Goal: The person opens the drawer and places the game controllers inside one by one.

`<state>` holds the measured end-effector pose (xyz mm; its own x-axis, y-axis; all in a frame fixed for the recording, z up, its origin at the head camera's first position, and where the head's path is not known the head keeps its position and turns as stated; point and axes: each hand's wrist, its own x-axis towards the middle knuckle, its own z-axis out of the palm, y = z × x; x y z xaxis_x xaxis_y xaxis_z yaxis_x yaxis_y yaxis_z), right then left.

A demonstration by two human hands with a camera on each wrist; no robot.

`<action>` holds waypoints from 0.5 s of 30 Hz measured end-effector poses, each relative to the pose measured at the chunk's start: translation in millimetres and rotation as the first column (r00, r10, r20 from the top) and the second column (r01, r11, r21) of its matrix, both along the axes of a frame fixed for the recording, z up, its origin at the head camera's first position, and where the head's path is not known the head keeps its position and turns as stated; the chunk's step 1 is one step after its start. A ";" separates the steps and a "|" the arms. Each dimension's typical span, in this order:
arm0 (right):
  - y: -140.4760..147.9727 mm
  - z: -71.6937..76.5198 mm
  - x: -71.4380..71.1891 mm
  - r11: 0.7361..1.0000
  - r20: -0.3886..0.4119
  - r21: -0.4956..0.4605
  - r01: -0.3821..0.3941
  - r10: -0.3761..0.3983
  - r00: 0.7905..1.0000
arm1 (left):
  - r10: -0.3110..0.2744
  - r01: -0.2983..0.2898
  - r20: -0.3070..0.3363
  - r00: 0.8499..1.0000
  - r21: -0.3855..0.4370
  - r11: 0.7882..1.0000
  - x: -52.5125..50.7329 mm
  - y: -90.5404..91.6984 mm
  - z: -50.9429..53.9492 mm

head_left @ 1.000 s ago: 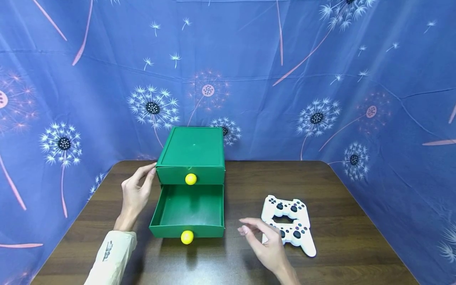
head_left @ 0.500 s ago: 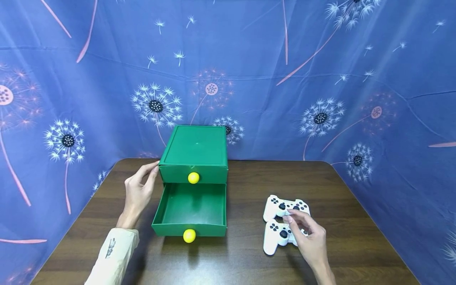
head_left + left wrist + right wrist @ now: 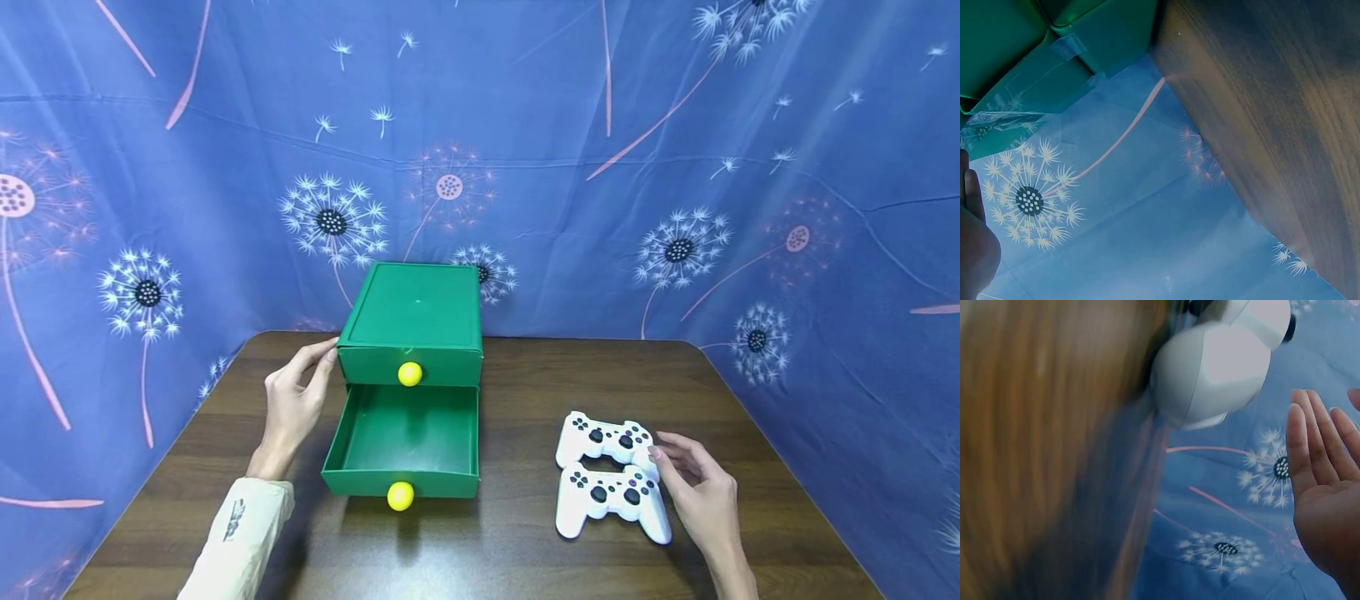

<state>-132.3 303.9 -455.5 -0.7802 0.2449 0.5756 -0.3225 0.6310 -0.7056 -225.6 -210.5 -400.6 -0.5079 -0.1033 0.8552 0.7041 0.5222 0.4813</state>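
Observation:
My left hand (image 3: 291,408) touches the left front corner of a green two-drawer box (image 3: 416,308), thumb and fingers stretched out. The box's lower drawer (image 3: 401,483) is pulled out and holds nothing; its upper drawer (image 3: 367,367) is closed. Each has a yellow ball knob. Two white game controllers (image 3: 573,504) lie one behind the other on the right. My right hand (image 3: 705,500) is at the right end of the far controller (image 3: 573,437), fingers loosely bent. In the right wrist view its fingers look straight, beside a white controller grip (image 3: 1210,375).
Everything stands on a dark brown wooden table (image 3: 517,550). A blue cloth with dandelion prints (image 3: 555,217) hangs behind and on both sides. Clear tape (image 3: 1069,47) shows on the box in the left wrist view.
My right hand has moved right, from the controllers' left side across them to their right end. The left hand stays at the box corner. The head view has shifted slightly.

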 end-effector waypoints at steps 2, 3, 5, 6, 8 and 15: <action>5.1 -1.1 -1.4 1.000 0.027 0.031 0.006 -0.007 1.000 | 0.001 -0.001 -0.004 1.000 0.005 1.000 -0.3 0.4 -0.2; 7.9 -1.7 -2.3 0.999 0.039 0.045 0.000 -0.002 0.999 | 0.003 -0.003 -0.001 1.000 0.003 1.000 -0.1 0.2 -0.3; 13.8 -3.2 -3.8 0.997 0.066 0.076 -0.014 0.009 0.998 | 0.003 -0.003 0.007 1.000 0.001 1.000 0.0 -0.1 -0.6; 16.8 -4.1 -4.8 0.995 0.082 0.095 -0.018 0.010 0.997 | 0.003 -0.003 0.008 1.000 0.000 1.000 0.2 -0.1 -0.4; 21.7 -5.6 -6.8 0.991 0.107 0.130 -0.028 0.014 0.994 | 0.003 -0.003 0.012 1.000 0.001 1.000 0.4 -0.3 -0.3; 33.6 -10.2 -14.0 0.976 0.238 0.211 -0.054 0.003 0.971 | 0.000 0.000 -0.005 1.000 0.009 1.000 -1.6 -0.1 -0.7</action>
<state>-146.4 337.6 -465.6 -0.9046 0.1119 0.4113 -0.1836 0.7685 -0.6130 -227.2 -210.6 -401.3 -0.5034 -0.1111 0.8569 0.7066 0.5178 0.4823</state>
